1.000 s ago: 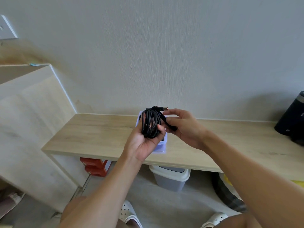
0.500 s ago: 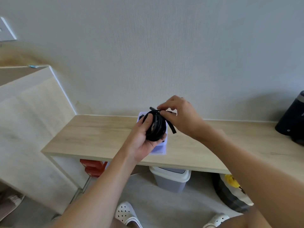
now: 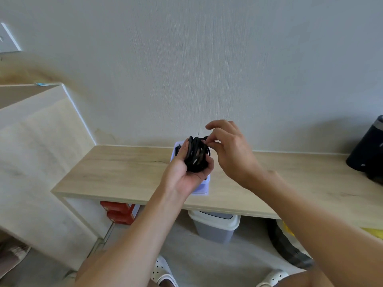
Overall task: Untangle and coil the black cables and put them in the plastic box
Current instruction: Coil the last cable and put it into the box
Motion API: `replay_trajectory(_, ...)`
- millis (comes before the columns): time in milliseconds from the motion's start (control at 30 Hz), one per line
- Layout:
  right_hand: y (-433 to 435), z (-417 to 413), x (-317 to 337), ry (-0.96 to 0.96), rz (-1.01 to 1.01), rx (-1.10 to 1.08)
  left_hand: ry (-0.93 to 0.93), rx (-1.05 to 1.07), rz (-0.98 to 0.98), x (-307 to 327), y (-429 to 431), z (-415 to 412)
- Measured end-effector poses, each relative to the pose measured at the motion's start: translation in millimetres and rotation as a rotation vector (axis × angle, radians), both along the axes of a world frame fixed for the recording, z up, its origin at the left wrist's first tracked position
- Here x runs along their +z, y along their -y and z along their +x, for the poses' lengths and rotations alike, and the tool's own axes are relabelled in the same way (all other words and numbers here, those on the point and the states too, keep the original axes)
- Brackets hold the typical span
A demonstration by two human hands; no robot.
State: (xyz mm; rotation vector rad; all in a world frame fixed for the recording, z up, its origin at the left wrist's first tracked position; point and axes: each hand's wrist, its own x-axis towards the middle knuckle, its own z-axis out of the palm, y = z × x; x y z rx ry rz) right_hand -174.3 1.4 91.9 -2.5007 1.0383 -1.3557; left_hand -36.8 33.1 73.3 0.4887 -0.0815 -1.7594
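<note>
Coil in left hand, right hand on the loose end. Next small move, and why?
Probably tuck the loose end through the coil to lock it. The right hand pinches that end at the coil's top, the left hand cups the bundle, and the plastic box waits right below for the drop.

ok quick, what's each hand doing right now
Left hand: holds the coiled black cable, fingers curled round it.
Right hand: pinches the loose cable end at the top of the coil.
</note>
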Motion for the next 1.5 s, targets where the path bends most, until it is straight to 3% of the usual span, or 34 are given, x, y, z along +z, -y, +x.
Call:
replay_trajectory(233,-16.2,-5.6,0.0,0.255,0.193,0.035,-0.019,0.054,0.101,15.7,3.6,-5.1)
replay_trajectory(400,-12.2,-23.2,18.3,0.691,0.274,-0.102,-0.125,0.231,0.169,13.8,10.9,17.4)
replay_trajectory(467,-1.6,-30.9,20.1,0.78,0.45,-0.081,-0.05,0.243,0.126,11.4,7.8,20.3)
replay_trajectory(567,3.3,-28.5,7.5,0.862,0.738,0.0,0.236,0.205,-0.001,11.1,3.3,9.7)
replay_trajectory(700,3.0,-25.9,-1.3,0.837,0.914,0.059,0.59,0.24,-0.121,17.8,0.3,4.5)
replay_trajectory(833,2.4,-35.3,12.8,0.804,0.925,0.078,0.881,0.361,-0.149,13.8,-2.5,4.8)
replay_trajectory(1033,-4.5,-29.0,21.2,0.475,0.923,0.195,1.164,0.422,-0.334,12.2,-6.3,-1.9)
replay_trajectory(1167,-7.3,-18.7,17.6,0.402,1.017,0.186,1.223,0.435,-0.367,14.2,-9.3,-4.6)
replay_trajectory(1300,-13.2,-16.3,13.8,0.125,0.925,0.204,1.232,0.415,-0.373,18.6,-13.9,-4.4)
replay_trajectory(1500,-21.8,-20.2,25.5,0.076,0.952,0.354,0.887,0.244,-0.262,20.5,-20.1,-8.2)
